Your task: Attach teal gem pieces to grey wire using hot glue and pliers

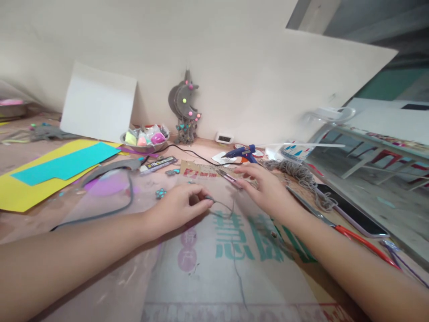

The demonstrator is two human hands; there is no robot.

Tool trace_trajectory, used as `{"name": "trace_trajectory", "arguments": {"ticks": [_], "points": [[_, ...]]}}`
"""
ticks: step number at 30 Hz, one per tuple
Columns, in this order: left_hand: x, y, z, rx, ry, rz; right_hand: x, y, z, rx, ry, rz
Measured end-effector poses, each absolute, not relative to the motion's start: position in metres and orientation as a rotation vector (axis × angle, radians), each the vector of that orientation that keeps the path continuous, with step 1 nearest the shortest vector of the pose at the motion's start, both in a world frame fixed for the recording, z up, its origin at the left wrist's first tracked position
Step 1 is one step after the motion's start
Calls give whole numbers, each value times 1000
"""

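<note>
My left hand (184, 205), at the middle, pinches a grey cord (223, 206) between thumb and fingertips; its loop hangs to the right. My right hand (259, 185) reaches over the plastic sheet (187, 286), fingers apart, thumb and fingertips close to a small pointed tool (229, 178). Whether it grips that tool is unclear. A thin cord (238, 273) lies on the printed sheet below the hands. Near my left hand is a small turquoise flower piece (161, 193).
A blue glue gun (243, 154), a bundle of grey cord (298, 174), orange-handled scissors (362, 241) and a phone (351, 210) lie behind and right. Yellow card (20, 192), turquoise card (67, 163) and a bowl (144, 146) stand left. A moon ornament (184, 105) leans at the wall.
</note>
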State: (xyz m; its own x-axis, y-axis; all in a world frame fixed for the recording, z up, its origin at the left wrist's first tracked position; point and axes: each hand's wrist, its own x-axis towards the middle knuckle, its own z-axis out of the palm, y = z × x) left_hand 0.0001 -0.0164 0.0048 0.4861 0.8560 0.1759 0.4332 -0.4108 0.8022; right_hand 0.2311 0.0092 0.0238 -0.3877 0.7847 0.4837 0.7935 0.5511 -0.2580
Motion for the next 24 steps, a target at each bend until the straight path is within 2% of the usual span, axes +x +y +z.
{"name": "trace_trajectory", "arguments": {"ticks": [6,15,19,24], "points": [[-1,-15,5,1944,1060,789,238,21,-2,-1372,-2466,-274],[-2,-14,2,1929,1064,782,232,15,4,-1464,-2515,-413],[-2,-15,3,1899,1100,754,235,20,3,-1521,-2375,-303],[-3,-12,1,1922,1112,747,243,28,3,-1385,-1982,-114]]}}
